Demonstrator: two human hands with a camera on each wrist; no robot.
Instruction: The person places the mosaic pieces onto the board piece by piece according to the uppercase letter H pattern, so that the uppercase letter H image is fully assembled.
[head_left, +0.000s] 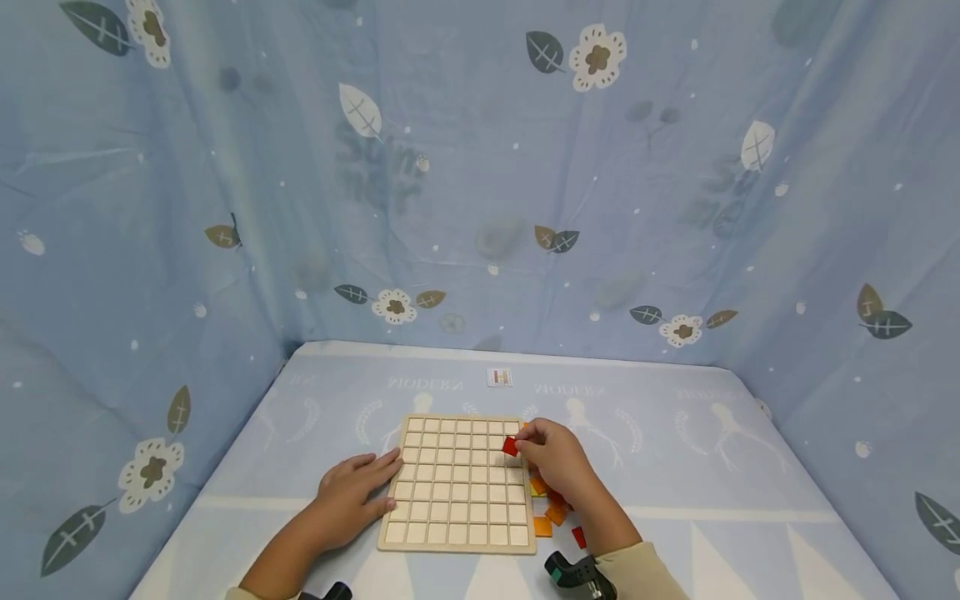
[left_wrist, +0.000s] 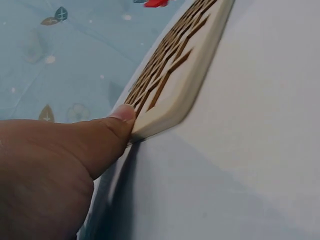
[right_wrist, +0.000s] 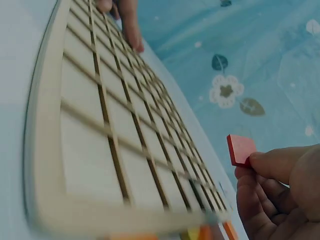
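Observation:
A square wooden grid board (head_left: 461, 484) with rows of shallow cells lies flat on the table. My left hand (head_left: 350, 497) rests at its left edge, fingers and thumb stretched out; in the left wrist view the thumb (left_wrist: 112, 131) touches the frame near a corner. Between thumb and fingertips my right hand (head_left: 557, 457) pinches a red square tile (head_left: 511, 446) over the upper right cells. The right wrist view shows that tile (right_wrist: 242, 149) held by one edge, raised above the board.
Several orange, yellow and red tiles (head_left: 555, 514) lie loose along the board's right side, partly under my right forearm. A small printed card (head_left: 499, 377) sits farther back on the table. Patterned blue curtains (head_left: 480, 208) enclose the back and sides.

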